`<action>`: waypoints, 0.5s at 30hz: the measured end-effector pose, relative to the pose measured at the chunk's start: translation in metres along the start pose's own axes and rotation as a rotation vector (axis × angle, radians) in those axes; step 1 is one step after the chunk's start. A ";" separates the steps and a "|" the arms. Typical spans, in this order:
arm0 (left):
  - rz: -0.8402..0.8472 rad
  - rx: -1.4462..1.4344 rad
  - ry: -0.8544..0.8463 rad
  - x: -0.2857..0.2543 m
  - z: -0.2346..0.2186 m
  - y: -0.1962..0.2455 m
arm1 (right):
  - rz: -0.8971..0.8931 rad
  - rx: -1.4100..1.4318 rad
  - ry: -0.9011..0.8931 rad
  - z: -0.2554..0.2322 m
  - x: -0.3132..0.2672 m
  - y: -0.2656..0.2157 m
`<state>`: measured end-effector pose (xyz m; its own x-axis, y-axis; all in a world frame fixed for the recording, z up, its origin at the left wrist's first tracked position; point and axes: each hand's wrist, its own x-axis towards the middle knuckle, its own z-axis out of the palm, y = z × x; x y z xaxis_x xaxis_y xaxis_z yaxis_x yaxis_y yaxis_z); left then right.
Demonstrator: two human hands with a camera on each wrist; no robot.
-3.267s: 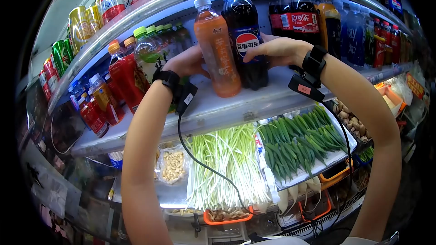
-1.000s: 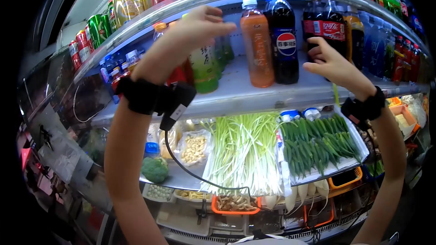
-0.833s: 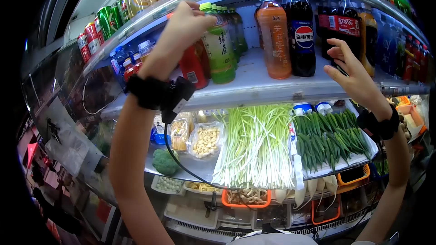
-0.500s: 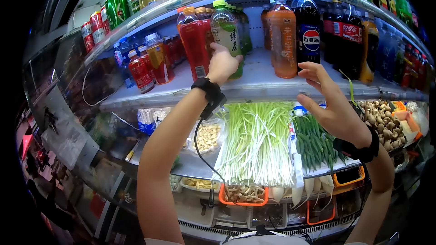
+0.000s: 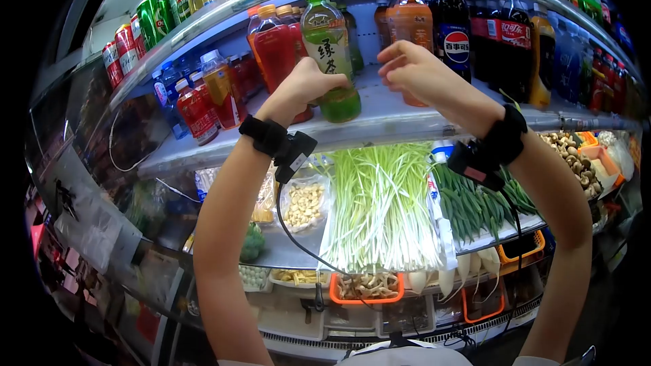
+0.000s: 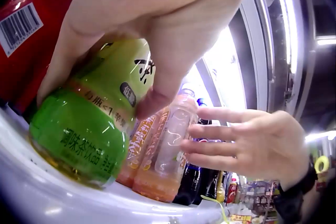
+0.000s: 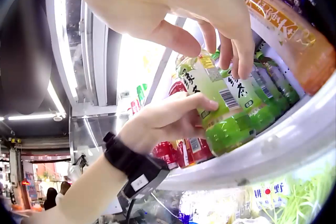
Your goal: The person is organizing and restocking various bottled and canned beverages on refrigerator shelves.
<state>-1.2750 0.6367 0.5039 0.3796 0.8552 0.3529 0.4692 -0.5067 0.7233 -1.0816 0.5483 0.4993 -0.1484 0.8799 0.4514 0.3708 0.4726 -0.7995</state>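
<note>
My left hand (image 5: pixel 308 86) grips a green tea bottle (image 5: pixel 330 105) by its lower half, at the front of the drinks shelf (image 5: pixel 380 122). In the left wrist view, thumb and fingers wrap around the sides of this green tea bottle (image 6: pixel 79 134); the palm hides its top. The right hand (image 5: pixel 434 81) is held in the air to the right, its fingers loosely bent toward the bottle and holding nothing. Behind that hand stands an orange drink bottle (image 5: pixel 412 19), partly covered, beside a dark Pepsi bottle (image 5: pixel 456 17). Red drink bottles (image 5: pixel 274 51) stand just left of the green tea.
More green tea bottles (image 7: pixel 257 108) line up behind the front one. Cola bottles (image 5: pixel 513 41) fill the shelf's right side. Cans (image 5: pixel 126 51) stand at upper left. Below lie white-green stalks (image 5: pixel 380 210), okra (image 5: pixel 475 196) and a bag of nuts (image 5: pixel 303 205). Cables (image 5: pixel 291 237) hang from both wrists.
The left hand let go of the orange bottle, swung left and took hold of the green tea bottle. The right hand left the Pepsi bottle, drew back, then came leftward.
</note>
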 end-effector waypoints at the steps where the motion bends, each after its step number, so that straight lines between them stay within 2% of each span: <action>1: 0.018 0.022 -0.019 -0.002 -0.003 0.000 | 0.045 0.055 0.033 0.004 0.017 0.000; 2: 0.017 0.026 -0.029 -0.005 -0.004 0.000 | -0.007 0.028 -0.025 0.005 0.023 -0.009; 3: 0.045 0.002 -0.049 -0.008 -0.006 0.000 | -0.053 0.085 0.151 0.017 0.029 -0.011; 4: 0.071 -0.021 -0.067 -0.010 -0.007 0.000 | -0.023 0.073 0.162 0.023 0.043 -0.008; 5: 0.021 -0.014 -0.048 -0.009 -0.007 -0.001 | 0.006 0.059 0.171 0.027 0.061 -0.004; 6: 0.019 -0.012 -0.052 -0.010 -0.006 -0.003 | 0.009 0.062 0.172 0.032 0.078 0.000; 8: 0.138 -0.005 -0.041 -0.010 -0.004 -0.003 | 0.141 -0.026 0.048 0.041 0.104 0.005; 9: 0.195 0.000 -0.021 -0.011 -0.003 -0.004 | 0.120 -0.077 0.003 0.041 0.112 0.006; 10: 0.189 0.123 0.120 -0.007 -0.002 -0.010 | 0.112 -0.087 0.003 0.042 0.122 0.009; 12: 0.202 0.076 0.142 0.000 -0.004 -0.020 | 0.195 -0.100 0.018 0.042 0.143 0.012; 13: 0.251 0.127 0.192 0.000 -0.002 -0.021 | 0.210 -0.275 0.060 0.042 0.134 0.002; 14: 0.303 0.115 0.190 0.000 -0.002 -0.022 | 0.275 -0.305 0.116 0.044 0.145 0.005; 15: 0.275 0.128 0.214 -0.001 -0.001 -0.024 | 0.242 -0.306 0.082 0.045 0.153 0.011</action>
<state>-1.2877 0.6480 0.4873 0.3360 0.6816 0.6500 0.4736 -0.7188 0.5089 -1.1416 0.6900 0.5414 0.0460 0.9513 0.3047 0.6438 0.2050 -0.7372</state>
